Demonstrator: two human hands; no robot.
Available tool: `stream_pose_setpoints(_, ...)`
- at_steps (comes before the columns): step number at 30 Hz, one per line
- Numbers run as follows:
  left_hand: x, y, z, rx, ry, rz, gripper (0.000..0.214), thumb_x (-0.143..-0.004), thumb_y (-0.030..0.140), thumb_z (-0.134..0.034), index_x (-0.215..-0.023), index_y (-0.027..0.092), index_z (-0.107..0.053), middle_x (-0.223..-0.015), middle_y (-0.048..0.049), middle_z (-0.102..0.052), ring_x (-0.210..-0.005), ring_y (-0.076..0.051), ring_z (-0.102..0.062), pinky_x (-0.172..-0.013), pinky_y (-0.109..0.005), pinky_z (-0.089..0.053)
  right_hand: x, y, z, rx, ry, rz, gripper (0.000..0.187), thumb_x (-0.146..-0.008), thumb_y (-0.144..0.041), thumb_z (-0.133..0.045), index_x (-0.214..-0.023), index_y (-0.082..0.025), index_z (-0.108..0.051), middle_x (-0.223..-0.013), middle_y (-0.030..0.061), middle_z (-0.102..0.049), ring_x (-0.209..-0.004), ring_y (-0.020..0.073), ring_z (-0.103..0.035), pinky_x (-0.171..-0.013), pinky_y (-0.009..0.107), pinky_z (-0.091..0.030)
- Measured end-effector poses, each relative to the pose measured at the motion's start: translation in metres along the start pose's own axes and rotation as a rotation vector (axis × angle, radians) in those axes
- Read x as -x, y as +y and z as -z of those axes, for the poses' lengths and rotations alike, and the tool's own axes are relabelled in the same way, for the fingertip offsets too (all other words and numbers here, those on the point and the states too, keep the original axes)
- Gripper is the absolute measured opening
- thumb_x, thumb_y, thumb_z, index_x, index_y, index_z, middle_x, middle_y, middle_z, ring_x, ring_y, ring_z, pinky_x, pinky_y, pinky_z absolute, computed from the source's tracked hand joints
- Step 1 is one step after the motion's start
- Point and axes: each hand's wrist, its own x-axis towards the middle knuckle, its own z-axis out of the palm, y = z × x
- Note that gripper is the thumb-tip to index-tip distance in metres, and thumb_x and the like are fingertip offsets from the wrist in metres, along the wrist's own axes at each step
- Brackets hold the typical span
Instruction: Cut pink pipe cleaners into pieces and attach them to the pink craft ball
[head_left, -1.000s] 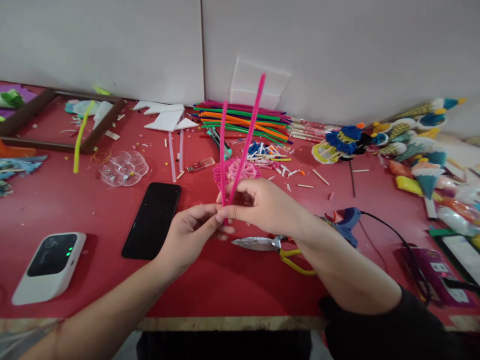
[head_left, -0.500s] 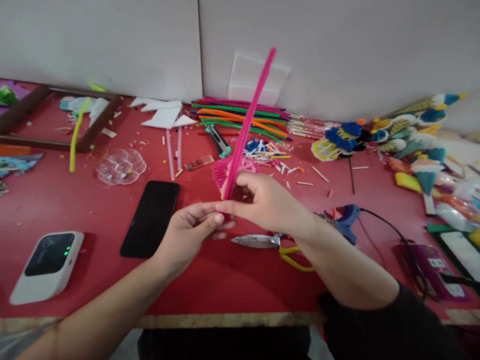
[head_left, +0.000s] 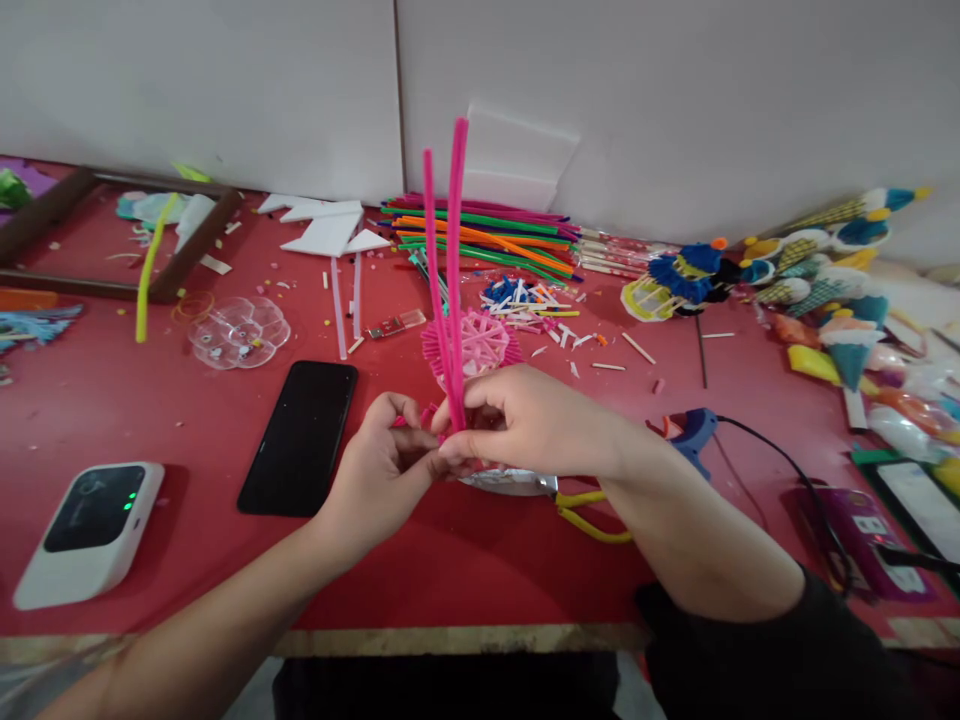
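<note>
Above the red worktop (head_left: pixel 480 570), the right hand (head_left: pixel 525 420) and left hand (head_left: pixel 382 475) are both pinched shut on the folded base of the pink pipe cleaner (head_left: pixel 456 260), legs upright; tightening that fold likely calls for close, steady fingertip pressure.

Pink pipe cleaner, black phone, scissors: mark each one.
pink pipe cleaner (head_left: pixel 456 260): head view, right upright strand.
black phone (head_left: pixel 300 437): head view, middle of screen.
scissors (head_left: pixel 525 484): head view, metal blade.
</note>
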Motion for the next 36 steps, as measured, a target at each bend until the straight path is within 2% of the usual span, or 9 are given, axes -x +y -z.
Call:
stream_pose_setpoints(8,0.001,-0.001,0.002,-0.077,-0.001,-0.051,0.042,-0.077,0.022,-0.078,-0.085,0.026,-0.037,-0.062,0.0053,-0.072,-0.062,-0.017,-0.076,-0.061,-0.023,-0.056,0.001,-0.002,-0.005,-0.162,-0.013,0.027,0.007,-0.087,-0.018,-0.065,-0.083,-0.018,-0.07,-0.073,-0.0013,-0.072,-0.067,0.0115,-0.066,-0.065,0.024,-0.048)
stream_pose_setpoints(11,0.005,-0.003,0.003,-0.112,0.014,-0.165,0.035,-0.081,0.023,-0.075,-0.1,0.025,-0.045,-0.071,0.002,-0.075,-0.068,-0.017,-0.077,-0.064,-0.023,-0.058,0.0,-0.003,-0.001,-0.261,0.058,0.024,0.007,-0.086,-0.019,-0.067,-0.08,-0.017,-0.069,-0.069,-0.0027,-0.069,-0.064,0.0096,-0.064,-0.062,0.021,-0.048)
stream_pose_setpoints(15,0.012,-0.008,0.006,-0.187,0.061,-0.29,0.065,-0.074,0.023,-0.084,-0.128,0.025,-0.047,-0.087,-0.0026,-0.079,-0.084,-0.021,-0.078,-0.082,-0.03,-0.06,0.0,-0.002,0.005,-0.386,0.106,0.085,0.01,-0.084,-0.026,-0.072,-0.079,-0.017,-0.07,-0.065,-0.0041,-0.066,-0.056,0.0077,-0.058,-0.055,0.02,-0.046)
stream_pose_setpoints(17,0.014,-0.01,0.008,-0.243,0.089,-0.309,0.061,-0.073,0.022,-0.085,-0.124,0.026,-0.052,-0.082,-0.0019,-0.079,-0.084,-0.022,-0.078,-0.086,-0.032,-0.06,0.002,-0.003,0.006,-0.418,0.062,0.1,0.013,-0.084,-0.029,-0.073,-0.079,-0.018,-0.07,-0.066,-0.0042,-0.066,-0.053,0.0065,-0.055,-0.052,0.02,-0.044)
stream_pose_setpoints(22,0.014,-0.01,0.01,-0.238,0.078,-0.354,0.044,-0.072,0.02,-0.085,-0.107,0.027,-0.058,-0.068,0.0012,-0.077,-0.077,-0.023,-0.079,-0.077,-0.031,-0.061,0.005,-0.004,0.004,-0.474,-0.056,0.074,0.015,-0.083,-0.032,-0.074,-0.08,-0.018,-0.07,-0.071,-0.0018,-0.072,-0.056,0.0075,-0.058,-0.053,0.02,-0.046)
stream_pose_setpoints(26,0.012,-0.005,0.007,-0.168,0.079,-0.28,0.044,-0.068,0.016,-0.087,-0.097,0.026,-0.056,-0.066,0.0025,-0.075,-0.075,-0.022,-0.079,-0.072,-0.028,-0.061,0.005,-0.004,0.003,-0.476,-0.062,0.077,0.01,-0.085,-0.028,-0.072,-0.082,-0.018,-0.07,-0.071,-0.0021,-0.073,-0.059,0.0086,-0.061,-0.057,0.021,-0.049)
stream_pose_setpoints(30,0.006,0.002,0.007,-0.001,-0.096,-0.107,0.053,-0.06,0.017,-0.093,-0.097,0.024,-0.055,-0.074,0.0007,-0.078,-0.08,-0.023,-0.079,-0.077,-0.03,-0.062,0.005,-0.006,0.006,-0.353,0.054,0.087,0.008,-0.085,-0.02,-0.07,-0.077,-0.018,-0.071,-0.069,-0.0032,-0.071,-0.064,0.0093,-0.064,-0.062,0.022,-0.049)
stream_pose_setpoints(34,-0.001,0.004,0.008,0.126,-0.198,0.061,0.039,-0.072,0.04,-0.085,-0.098,0.02,-0.064,-0.083,-0.0043,-0.079,-0.089,-0.025,-0.078,-0.083,-0.034,-0.063,0.005,-0.008,0.007,-0.233,0.094,0.071,0.008,-0.083,-0.016,-0.07,-0.076,-0.018,-0.073,-0.071,-0.003,-0.072,-0.067,0.0107,-0.065,-0.064,0.023,-0.049)
stream_pose_setpoints(36,-0.003,0.003,0.009,0.142,-0.215,0.121,0.033,-0.075,0.041,-0.083,-0.094,0.019,-0.069,-0.085,-0.0058,-0.08,-0.09,-0.024,-0.078,-0.079,-0.032,-0.063,0.005,-0.008,0.004,-0.208,0.117,0.065,0.007,-0.083,-0.017,-0.07,-0.078,-0.018,-0.074,-0.073,-0.0024,-0.073,-0.068,0.0116,-0.066,-0.065,0.024,-0.049)
